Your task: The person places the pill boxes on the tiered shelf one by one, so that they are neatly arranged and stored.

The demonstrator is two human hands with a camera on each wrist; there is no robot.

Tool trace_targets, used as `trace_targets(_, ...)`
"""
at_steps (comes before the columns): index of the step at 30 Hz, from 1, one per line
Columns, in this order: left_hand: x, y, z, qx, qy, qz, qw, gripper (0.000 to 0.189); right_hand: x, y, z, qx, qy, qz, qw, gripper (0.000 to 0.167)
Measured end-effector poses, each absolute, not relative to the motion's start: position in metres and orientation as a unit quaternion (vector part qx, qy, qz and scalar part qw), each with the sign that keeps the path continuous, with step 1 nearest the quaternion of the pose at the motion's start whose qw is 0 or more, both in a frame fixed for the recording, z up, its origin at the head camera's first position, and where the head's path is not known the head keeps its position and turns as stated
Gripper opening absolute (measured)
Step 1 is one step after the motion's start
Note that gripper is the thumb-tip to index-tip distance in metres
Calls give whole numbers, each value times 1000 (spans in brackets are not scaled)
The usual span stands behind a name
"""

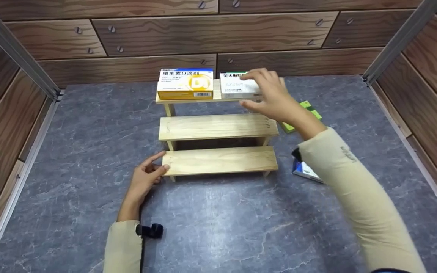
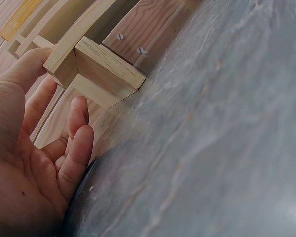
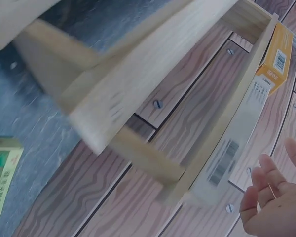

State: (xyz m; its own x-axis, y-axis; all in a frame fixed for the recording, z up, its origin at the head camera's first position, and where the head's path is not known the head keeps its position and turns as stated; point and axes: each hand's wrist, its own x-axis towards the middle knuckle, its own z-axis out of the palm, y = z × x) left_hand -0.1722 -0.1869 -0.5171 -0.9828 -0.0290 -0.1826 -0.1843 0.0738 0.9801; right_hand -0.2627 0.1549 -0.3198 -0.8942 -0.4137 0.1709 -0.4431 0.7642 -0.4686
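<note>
A three-step wooden display rack (image 1: 218,161) stands on the grey marbled surface. My left hand (image 1: 144,178) grips the left end of its lowest step, thumb on the front corner and a forefinger at the back corner; the left wrist view shows the other fingers of that hand (image 2: 39,163) loosely bent below. On the top step sit a yellow-and-white vitamin D drops box (image 1: 185,85) at left and a white medicine box (image 1: 239,87) at right. Over the white box's right end, my right hand (image 1: 273,94) has thumb and fingers spread; in the right wrist view it (image 3: 278,207) appears apart from the box.
Right of the rack, partly behind my right arm, lie a green box (image 1: 309,110) and a blue-and-white box (image 1: 307,171). Wood-patterned panels (image 1: 211,34) enclose the back and sides, with metal corner posts (image 1: 404,41).
</note>
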Motion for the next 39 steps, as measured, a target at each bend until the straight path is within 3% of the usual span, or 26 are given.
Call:
trace_targets(14, -172, -187, -514, -85, 739, 664, 71, 49, -228, 231, -336, 212, -935, 285, 16, 60)
trace_targets(39, -172, -186, -516, -87, 746, 658, 56, 49, -163, 333, -423, 106, -941, 300, -116, 71)
